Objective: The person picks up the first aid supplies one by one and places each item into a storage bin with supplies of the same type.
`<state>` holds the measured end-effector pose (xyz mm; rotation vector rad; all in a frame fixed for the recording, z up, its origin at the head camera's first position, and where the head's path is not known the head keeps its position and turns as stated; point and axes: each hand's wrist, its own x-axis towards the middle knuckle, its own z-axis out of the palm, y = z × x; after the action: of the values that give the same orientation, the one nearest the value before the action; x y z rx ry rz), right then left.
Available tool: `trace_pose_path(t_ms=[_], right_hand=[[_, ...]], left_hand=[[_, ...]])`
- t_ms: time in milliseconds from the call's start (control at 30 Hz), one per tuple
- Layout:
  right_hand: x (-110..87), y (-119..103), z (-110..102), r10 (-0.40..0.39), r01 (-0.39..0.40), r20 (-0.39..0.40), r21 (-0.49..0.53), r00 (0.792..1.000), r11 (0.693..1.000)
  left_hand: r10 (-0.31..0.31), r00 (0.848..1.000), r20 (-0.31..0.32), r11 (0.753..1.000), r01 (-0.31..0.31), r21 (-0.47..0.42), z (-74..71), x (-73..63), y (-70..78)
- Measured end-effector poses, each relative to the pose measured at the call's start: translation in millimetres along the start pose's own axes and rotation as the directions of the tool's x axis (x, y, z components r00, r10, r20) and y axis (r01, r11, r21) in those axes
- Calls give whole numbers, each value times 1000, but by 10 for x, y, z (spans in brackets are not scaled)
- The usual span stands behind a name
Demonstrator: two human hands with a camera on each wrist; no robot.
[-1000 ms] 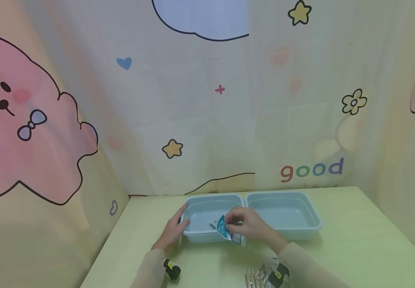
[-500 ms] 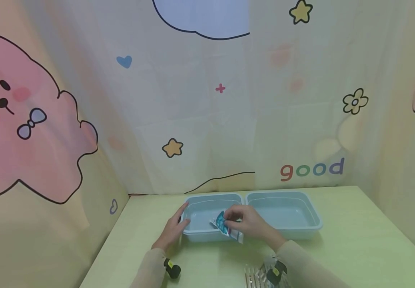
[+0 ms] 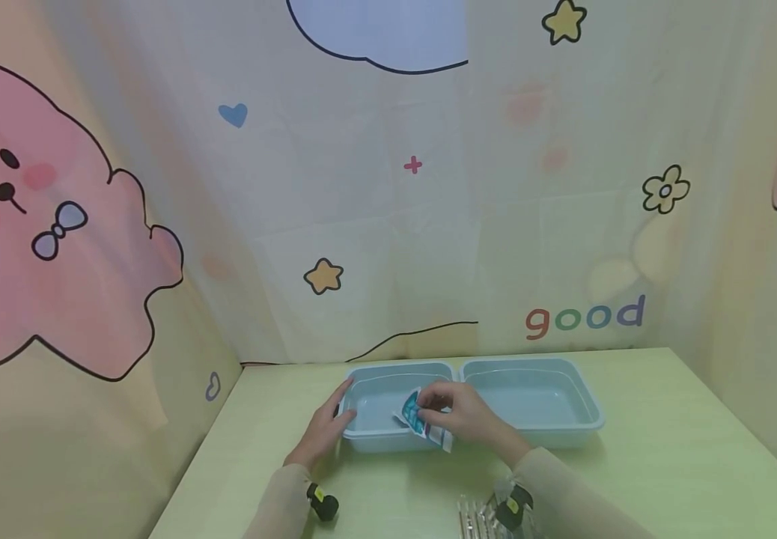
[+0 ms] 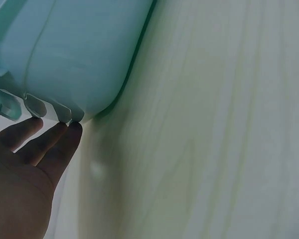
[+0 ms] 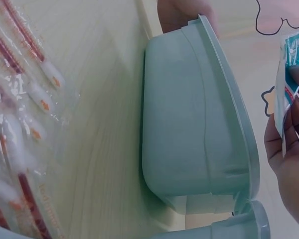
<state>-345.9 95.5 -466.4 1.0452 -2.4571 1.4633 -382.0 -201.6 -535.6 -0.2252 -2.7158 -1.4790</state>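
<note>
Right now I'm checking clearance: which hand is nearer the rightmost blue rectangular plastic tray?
Right hand, by the left edge of the rightmost tray; left hand, at the left end of the other tray.

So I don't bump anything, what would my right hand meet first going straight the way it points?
Probably your left hand, on the left tray; height is unclear, so your right hand may pass above.

Over the last second, the right hand [image 3: 459,410] has shifted slightly leftward and farther from the person, carrying the blue-and-white packet [image 3: 412,412] a little farther in over the left-hand bin [image 3: 378,433]. The right sleeve [image 3: 564,486] and the black wrist device [image 3: 513,509] have followed it the same way.
</note>
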Motion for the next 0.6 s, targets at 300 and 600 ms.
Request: trace_pose_path(t_ms=[300,600], right_hand=[[19,60,27,41,-41,-22,-4,999,999],[30,132,41,54,-54,-29,-8,998,999]], left_hand=[[-8,1000,0,1000,8,4,7,3,-4],[-6,1000,8,1000,6,15,-5,-12,47]])
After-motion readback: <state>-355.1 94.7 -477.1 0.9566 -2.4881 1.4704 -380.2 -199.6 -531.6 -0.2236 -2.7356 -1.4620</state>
